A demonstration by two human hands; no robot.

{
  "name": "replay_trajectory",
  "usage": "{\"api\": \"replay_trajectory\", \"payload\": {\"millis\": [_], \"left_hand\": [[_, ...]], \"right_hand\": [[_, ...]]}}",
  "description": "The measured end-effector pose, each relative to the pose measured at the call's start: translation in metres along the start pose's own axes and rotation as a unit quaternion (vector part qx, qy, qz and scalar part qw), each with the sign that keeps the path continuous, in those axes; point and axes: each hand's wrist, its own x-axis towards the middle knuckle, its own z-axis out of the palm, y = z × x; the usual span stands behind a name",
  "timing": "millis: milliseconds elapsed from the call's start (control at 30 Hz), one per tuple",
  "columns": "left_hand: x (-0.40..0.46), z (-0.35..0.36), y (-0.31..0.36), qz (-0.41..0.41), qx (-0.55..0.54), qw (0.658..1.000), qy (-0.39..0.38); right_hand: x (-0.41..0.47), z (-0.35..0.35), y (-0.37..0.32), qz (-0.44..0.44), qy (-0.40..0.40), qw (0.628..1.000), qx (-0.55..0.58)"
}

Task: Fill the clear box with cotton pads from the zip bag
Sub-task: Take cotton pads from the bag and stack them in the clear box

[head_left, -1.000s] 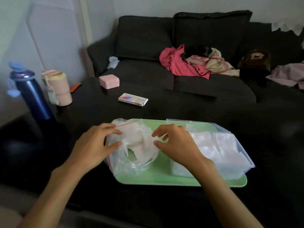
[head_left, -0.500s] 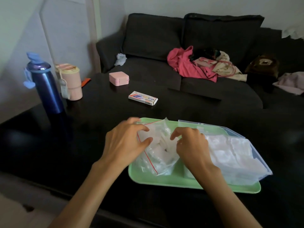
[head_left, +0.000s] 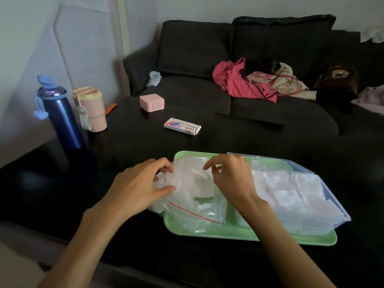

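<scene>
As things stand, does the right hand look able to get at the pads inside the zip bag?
Probably yes: the right hand is already at the zip bag mouth, which the left hand holds, with nothing between.

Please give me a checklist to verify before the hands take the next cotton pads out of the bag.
1. Left hand grips the clear zip bag with red seal line: ok.
2. Right hand pinches the bag's rim: ok.
3. Bag mouth open enough: cannot tell.
4. White cotton pads remain in the bag: ok.
5. Clear plastic box sits beside the bag on the green tray: ok.
6. Room left in the box: cannot tell.
</scene>
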Motion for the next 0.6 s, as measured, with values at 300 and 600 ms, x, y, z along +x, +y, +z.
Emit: {"api": "replay_trajectory", "payload": {"millis": [300, 600], "left_hand": [[0.030, 0.030, -0.005, -0.043, -0.086, 0.995, 0.021], [0.021, 0.031, -0.011, -0.042, -0.090, 0.993, 0.058]], "right_hand": [[0.001, 0.024, 0.005, -0.040, -0.087, 0.982, -0.162], [0.019, 0.042, -0.018, -0.017, -0.137, 0.968, -0.210]]}}
